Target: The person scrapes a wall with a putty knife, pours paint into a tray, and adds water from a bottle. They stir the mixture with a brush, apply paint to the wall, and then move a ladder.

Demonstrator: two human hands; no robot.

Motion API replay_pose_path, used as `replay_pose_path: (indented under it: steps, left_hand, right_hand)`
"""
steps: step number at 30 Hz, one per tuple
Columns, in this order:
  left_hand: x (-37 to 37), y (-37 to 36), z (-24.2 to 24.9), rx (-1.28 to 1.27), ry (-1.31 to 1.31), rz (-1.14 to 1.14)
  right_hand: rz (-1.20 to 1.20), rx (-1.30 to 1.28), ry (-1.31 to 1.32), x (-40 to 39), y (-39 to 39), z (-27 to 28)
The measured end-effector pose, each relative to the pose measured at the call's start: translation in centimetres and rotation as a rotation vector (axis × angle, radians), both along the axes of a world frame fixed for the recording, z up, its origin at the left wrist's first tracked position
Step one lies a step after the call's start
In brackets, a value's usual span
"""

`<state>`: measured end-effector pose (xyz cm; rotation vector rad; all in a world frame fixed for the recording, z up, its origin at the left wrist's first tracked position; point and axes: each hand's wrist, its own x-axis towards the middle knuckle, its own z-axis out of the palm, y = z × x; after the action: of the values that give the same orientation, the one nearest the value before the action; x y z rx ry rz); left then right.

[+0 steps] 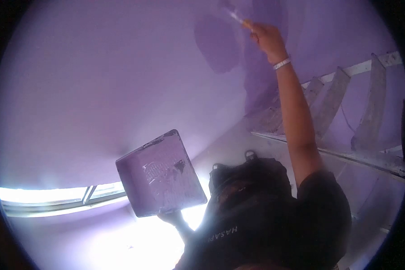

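Observation:
My right hand (pixel 267 39), a pale band at its wrist, is stretched up at the upper right. It is closed round the orange-brown handle of a paintbrush (pixel 237 18). The bristle end is blurred against the purple wall (pixel 99 90), next to darker purple patches (pixel 216 42). Low in the view, my left hand (pixel 171 217) grips the near edge of a paint tray (pixel 166 173). Purple paint coats the tray, with ridged texture and dark smears showing on its bottom. Most of the left hand's fingers are hidden beneath the tray.
A paint-stained wooden ladder (pixel 333 99) with broad rungs stands at the right, close to my right arm. A bright window (pixel 45 195) glares at the lower left. Pale floor (pixel 225 155) shows around my feet.

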<state>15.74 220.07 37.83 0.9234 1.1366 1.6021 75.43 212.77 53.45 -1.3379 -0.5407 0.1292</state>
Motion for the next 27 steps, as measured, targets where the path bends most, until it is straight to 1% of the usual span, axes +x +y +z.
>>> replay_pose_path:
  steps: [1, 2, 3, 4, 5, 7, 8, 9, 10, 11, 12, 13, 14, 15, 16, 17, 19, 20, 21, 22, 23, 24, 25, 26, 27]
  left_hand:
    - [0.0, -0.1, 0.7, -0.071, -0.140, -0.093]
    - [0.3, -0.1, 0.9, -0.067, -0.142, -0.096]
    - [1.3, -0.2, 1.3, 0.017, 0.071, -0.074]
    - [1.9, -0.2, 1.6, 0.104, 0.279, -0.049]
    - [2.1, -0.1, 1.8, 0.110, 0.272, -0.049]
    - [2.3, -0.3, 2.1, 0.085, 0.391, -0.066]
    - [2.2, -0.4, 2.2, 0.083, 0.387, -0.064]
    - [2.2, -0.3, 2.0, 0.034, 0.215, -0.034]
    - [2.3, -0.5, 2.3, -0.018, 0.047, -0.006]
    - [2.5, -0.6, 2.7, -0.020, 0.047, -0.005]
    - [3.2, -0.7, 3.6, -0.080, -0.149, -0.008]
    - [3.4, -0.9, 4.1, -0.144, -0.341, -0.013]
    - [2.3, -0.5, 3.1, -0.147, -0.334, -0.016]
    - [0.7, 0.3, 1.4, -0.090, -0.183, -0.121]
    - [-0.2, 0.9, 0.3, -0.035, -0.033, -0.225]
    - [-0.3, 1.3, 0.0, -0.032, -0.031, -0.230]
    - [-0.5, 1.8, -0.1, -0.009, 0.013, -0.166]
    - [-0.4, 1.8, 0.1, -0.004, 0.014, -0.172]
    - [-0.1, 1.6, 0.4, 0.012, 0.042, -0.158]
    - [0.4, 1.5, 0.5, 0.027, 0.067, -0.142]
    - [0.4, 1.8, -0.6, 0.041, 0.054, -0.142]
    - [-0.2, 1.7, -1.7, 0.058, 0.190, -0.020]
    - [-0.5, 1.7, -2.2, 0.075, 0.327, 0.103]
    - [0.0, 1.4, -1.3, 0.068, 0.330, 0.104]
    - [0.9, 0.8, 0.3, 0.022, 0.194, 0.056]
  right_hand:
    - [-0.002, -0.001, 0.002, 0.2, 0.1, -0.3]
    - [-0.025, -0.108, -0.033, 0.5, 0.2, -0.6]
    - [-0.047, -0.218, -0.067, 0.7, 0.4, -1.0]
    - [-0.045, -0.276, -0.079, 0.9, 1.1, -3.3]
    - [-0.043, -0.334, -0.094, 1.2, 2.2, -7.4]
    - [-0.093, -0.750, -0.337, 2.8, 3.3, -17.4]
    - [-0.134, -0.870, -0.617, 3.6, 3.4, -23.7]
    - [-0.176, -0.978, -0.902, 2.5, 3.3, -24.4]
    - [-0.174, -0.980, -0.904, 2.8, 3.4, -24.3]
    - [-0.104, -0.934, -0.775, 3.7, 3.5, -24.0]
    - [-0.038, -0.882, -0.647, 3.6, 3.6, -21.1]
    - [-0.097, -0.752, -0.401, 2.9, 3.6, -16.1]
    - [-0.154, -0.617, -0.154, 1.9, 3.5, -10.6]
    - [-0.100, -0.343, -0.080, 1.1, 2.5, -5.9]
    - [-0.046, -0.069, -0.010, 0.8, 1.6, -2.8]
    - [-0.051, -0.067, -0.008, 1.0, 0.8, -1.9]
    - [-0.012, -0.030, 0.031, 1.7, 0.3, -1.3]
    - [-0.097, -0.106, -0.197, 3.1, 1.2, -4.1]
    - [-0.185, -0.182, -0.428, 4.6, 2.4, -9.0]
    - [-0.166, -0.263, -0.366, 5.0, 3.2, -13.6]
    - [-0.145, -0.336, -0.308, 5.3, 4.1, -18.1]
    - [-0.131, -0.538, -0.410, 5.6, 3.8, -23.3]
    - [-0.114, -0.741, -0.510, 5.8, 3.5, -26.2]
    - [-0.109, -0.747, -0.509, 6.1, 3.7, -26.3]
    - [-0.080, -0.856, -0.490, 6.3, 3.6, -26.2]
